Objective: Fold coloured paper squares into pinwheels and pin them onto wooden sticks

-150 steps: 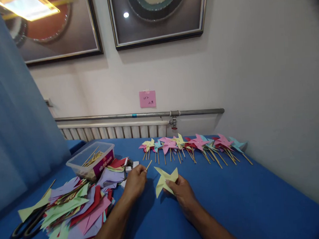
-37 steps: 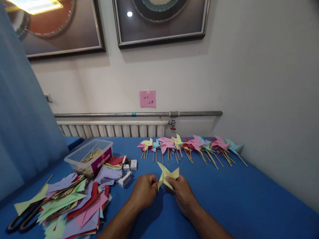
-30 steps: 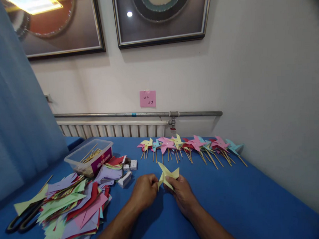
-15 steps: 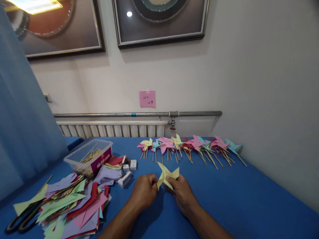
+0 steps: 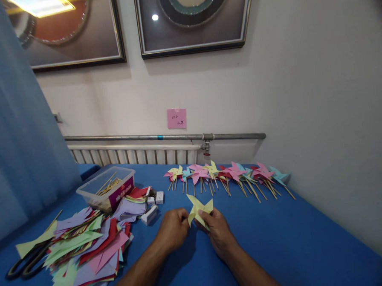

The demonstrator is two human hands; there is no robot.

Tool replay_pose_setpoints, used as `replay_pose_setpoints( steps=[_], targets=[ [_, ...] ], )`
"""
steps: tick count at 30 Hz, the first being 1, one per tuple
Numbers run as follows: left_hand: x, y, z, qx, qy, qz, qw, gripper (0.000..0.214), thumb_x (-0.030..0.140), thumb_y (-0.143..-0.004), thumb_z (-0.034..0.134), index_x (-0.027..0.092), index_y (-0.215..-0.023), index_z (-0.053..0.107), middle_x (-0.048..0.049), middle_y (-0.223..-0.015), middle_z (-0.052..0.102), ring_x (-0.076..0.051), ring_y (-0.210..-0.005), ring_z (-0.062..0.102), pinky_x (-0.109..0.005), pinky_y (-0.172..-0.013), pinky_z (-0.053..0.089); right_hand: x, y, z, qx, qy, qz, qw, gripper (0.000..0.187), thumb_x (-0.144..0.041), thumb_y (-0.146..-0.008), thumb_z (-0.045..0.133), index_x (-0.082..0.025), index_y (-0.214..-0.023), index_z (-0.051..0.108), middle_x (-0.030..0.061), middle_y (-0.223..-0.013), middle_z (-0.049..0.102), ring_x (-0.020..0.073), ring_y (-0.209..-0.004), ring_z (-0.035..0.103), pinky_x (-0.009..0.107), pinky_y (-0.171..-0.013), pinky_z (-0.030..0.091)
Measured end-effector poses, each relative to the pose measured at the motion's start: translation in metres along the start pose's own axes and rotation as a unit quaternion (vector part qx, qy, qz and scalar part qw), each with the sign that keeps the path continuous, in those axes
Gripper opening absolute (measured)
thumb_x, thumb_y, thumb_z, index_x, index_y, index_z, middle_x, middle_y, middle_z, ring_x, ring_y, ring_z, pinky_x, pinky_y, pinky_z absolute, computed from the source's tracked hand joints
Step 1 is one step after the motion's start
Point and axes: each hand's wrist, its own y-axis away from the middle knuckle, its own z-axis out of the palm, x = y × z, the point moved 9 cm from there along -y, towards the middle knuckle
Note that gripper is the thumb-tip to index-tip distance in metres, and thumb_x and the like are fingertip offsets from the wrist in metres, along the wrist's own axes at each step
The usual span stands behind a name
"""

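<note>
My right hand (image 5: 215, 231) grips a folded yellow paper pinwheel (image 5: 197, 207) by its lower part, just above the blue table (image 5: 279, 241). My left hand (image 5: 173, 227) is closed in a pinch against the pinwheel's left edge; what it holds is hidden behind the fingers. Both hands sit close together at the middle of the table. Behind them lies a row of finished pinwheels on sticks (image 5: 227, 175), pink, yellow, red and light blue.
A heap of cut coloured paper (image 5: 84, 251) covers the near left, with black scissors (image 5: 23, 265) at its left edge. A clear plastic box of wooden sticks (image 5: 107, 191) and small white boxes (image 5: 150, 213) stand behind it. A radiator (image 5: 134, 155) runs along the wall.
Five seconds ago my left hand held a wooden stick apart from the pinwheel. It has since closed in against the pinwheel. Over the last second both hands stay almost still.
</note>
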Motion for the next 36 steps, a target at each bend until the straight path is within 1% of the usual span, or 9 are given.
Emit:
replay_pose_setpoints(
  steps=[4,8,11,15,20,25,32,36],
  targets=[
    [0.002,0.0007,-0.001,0.0,-0.007,0.002,1.0,0.014,0.015,-0.08,0.054,0.015,-0.068,0.063,0.0032,-0.059,0.055,-0.011,-0.059,0.046,-0.025,-0.056,0.027,0.0034,-0.0009,-0.0005,0.004,-0.014,0.019,1.0,0.033,-0.029,-0.058,0.088,-0.016,-0.084,0.071,0.0034,-0.081,0.076,0.0209,-0.073,0.072,0.031,-0.071,0.06],
    [0.002,0.0008,-0.0016,0.0,0.002,0.001,1.0,0.013,0.014,-0.079,0.054,0.016,-0.067,0.061,0.0031,-0.059,0.055,-0.011,-0.059,0.046,-0.024,-0.057,0.027,0.0042,-0.0018,-0.0013,0.009,-0.026,0.018,0.999,0.035,-0.028,-0.057,0.089,-0.016,-0.084,0.07,0.0038,-0.083,0.076,0.0215,-0.076,0.072,0.032,-0.071,0.061],
    [0.0018,0.0006,-0.0015,-0.002,0.004,0.0,1.0,0.014,0.015,-0.079,0.054,0.016,-0.068,0.062,0.0029,-0.058,0.055,-0.011,-0.059,0.046,-0.024,-0.056,0.027,0.0045,-0.0012,-0.0022,0.016,-0.033,0.019,0.999,0.037,-0.027,-0.055,0.09,-0.016,-0.085,0.069,0.0028,-0.083,0.075,0.0207,-0.074,0.072,0.033,-0.071,0.061],
    [0.0002,0.0001,-0.0002,-0.002,-0.002,0.001,1.0,0.014,0.013,-0.078,0.053,0.016,-0.068,0.063,0.0027,-0.058,0.056,-0.011,-0.058,0.046,-0.024,-0.057,0.026,0.0042,0.0,-0.0027,0.019,-0.03,0.022,0.999,0.037,-0.025,-0.056,0.09,-0.017,-0.085,0.069,0.0012,-0.082,0.075,0.019,-0.07,0.072,0.032,-0.07,0.061],
    [-0.001,0.0,0.0011,0.004,-0.007,0.002,1.0,0.015,0.011,-0.078,0.053,0.016,-0.069,0.063,0.0032,-0.059,0.057,-0.011,-0.059,0.046,-0.024,-0.057,0.026,0.0049,-0.0021,-0.004,0.02,-0.016,0.019,0.999,0.038,-0.028,-0.057,0.089,-0.016,-0.088,0.069,0.0014,-0.078,0.074,0.0173,-0.064,0.069,0.03,-0.064,0.059],
    [-0.0013,0.0005,0.0009,0.002,-0.018,-0.011,1.0,0.015,0.012,-0.079,0.053,0.016,-0.07,0.065,0.0035,-0.059,0.056,-0.011,-0.058,0.047,-0.024,-0.057,0.026,0.0059,-0.0042,-0.0049,0.024,-0.017,0.017,0.999,0.038,-0.027,-0.055,0.09,-0.016,-0.085,0.068,0.001,-0.077,0.074,0.0173,-0.065,0.069,0.03,-0.065,0.059],
    [-0.0013,0.0001,0.0017,0.005,-0.015,0.003,1.0,0.013,0.012,-0.078,0.054,0.016,-0.07,0.063,0.0038,-0.06,0.057,-0.011,-0.059,0.048,-0.024,-0.057,0.027,0.0036,-0.0023,-0.0046,0.019,-0.013,0.017,1.0,0.035,-0.025,-0.057,0.088,-0.016,-0.086,0.07,-0.0003,-0.077,0.073,0.0168,-0.066,0.069,0.029,-0.066,0.059],
    [-0.0005,0.0009,0.0014,0.011,-0.019,0.004,1.0,0.013,0.012,-0.077,0.053,0.016,-0.068,0.062,0.0041,-0.059,0.056,-0.011,-0.059,0.047,-0.024,-0.057,0.027,0.0044,-0.0039,-0.0055,0.023,-0.014,0.019,0.999,0.036,-0.025,-0.055,0.088,-0.016,-0.084,0.069,-0.0001,-0.077,0.074,0.0173,-0.067,0.069,0.028,-0.065,0.059]
  ],
)
